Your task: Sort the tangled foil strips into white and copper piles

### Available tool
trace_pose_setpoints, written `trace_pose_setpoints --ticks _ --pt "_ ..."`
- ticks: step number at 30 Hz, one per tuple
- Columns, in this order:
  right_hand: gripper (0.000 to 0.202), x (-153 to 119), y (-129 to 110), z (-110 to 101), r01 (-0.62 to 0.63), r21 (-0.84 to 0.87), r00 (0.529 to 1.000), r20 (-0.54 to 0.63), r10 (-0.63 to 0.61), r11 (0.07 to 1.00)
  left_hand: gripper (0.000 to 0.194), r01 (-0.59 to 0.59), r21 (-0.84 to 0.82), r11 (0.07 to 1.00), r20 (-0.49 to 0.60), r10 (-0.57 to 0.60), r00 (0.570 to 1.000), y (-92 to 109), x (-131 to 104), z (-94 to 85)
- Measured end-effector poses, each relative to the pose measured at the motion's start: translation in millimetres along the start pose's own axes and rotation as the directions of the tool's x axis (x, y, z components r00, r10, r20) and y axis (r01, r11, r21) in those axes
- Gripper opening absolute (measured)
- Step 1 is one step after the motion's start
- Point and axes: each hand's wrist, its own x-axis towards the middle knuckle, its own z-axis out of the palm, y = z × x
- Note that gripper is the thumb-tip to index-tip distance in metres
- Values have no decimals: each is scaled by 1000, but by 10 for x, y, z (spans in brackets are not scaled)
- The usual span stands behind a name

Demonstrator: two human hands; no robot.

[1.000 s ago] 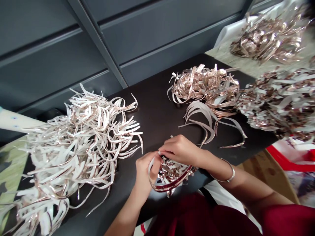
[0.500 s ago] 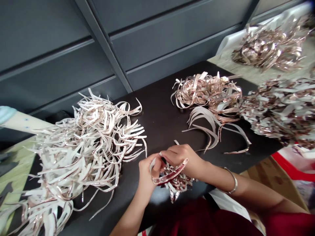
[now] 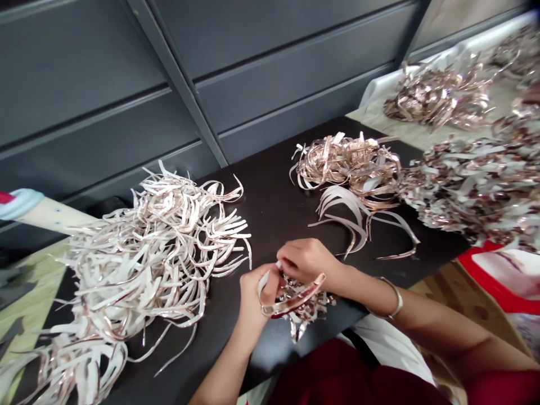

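Close to the table's front edge, my left hand (image 3: 256, 287) is closed on a curved strip (image 3: 295, 302), white on one face and shiny rose gold on the other. My right hand (image 3: 310, 261) meets it at the fingertips, its fingers pinched at the strip's upper end. Beneath both hands hangs a small bunch of crinkled foil strips (image 3: 298, 326), partly covered by them. What exactly sits between the right fingertips is hidden. Left of my hands spreads a big pile of white and rose-gold strips (image 3: 169, 253). A few loose curved strips (image 3: 343, 199) lie beyond my right hand.
A tangle of rose-gold strips (image 3: 337, 160) rests at the back of the black table (image 3: 270, 208). Crinkled foil heaps (image 3: 472, 185) fill the right side, with another foil heap (image 3: 439, 98) behind. A red-edged bag (image 3: 485, 281) stands below right. A grey panelled wall (image 3: 295, 62) closes the back.
The view has shifted slightly. My right hand has turned a little, with its fingers curled tighter beside the left. The curved strip stays in my left hand.
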Motion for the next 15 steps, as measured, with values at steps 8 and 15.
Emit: trace_pose_setpoints --ticks 8,15 --pt "23 -108 -83 -76 22 -4 999 30 -21 1000 40 -92 43 995 -37 94 995 -46 -19 8" --pt "14 -24 -212 -27 71 -246 996 62 -58 967 38 -191 204 960 -21 199 980 2 -35 13"
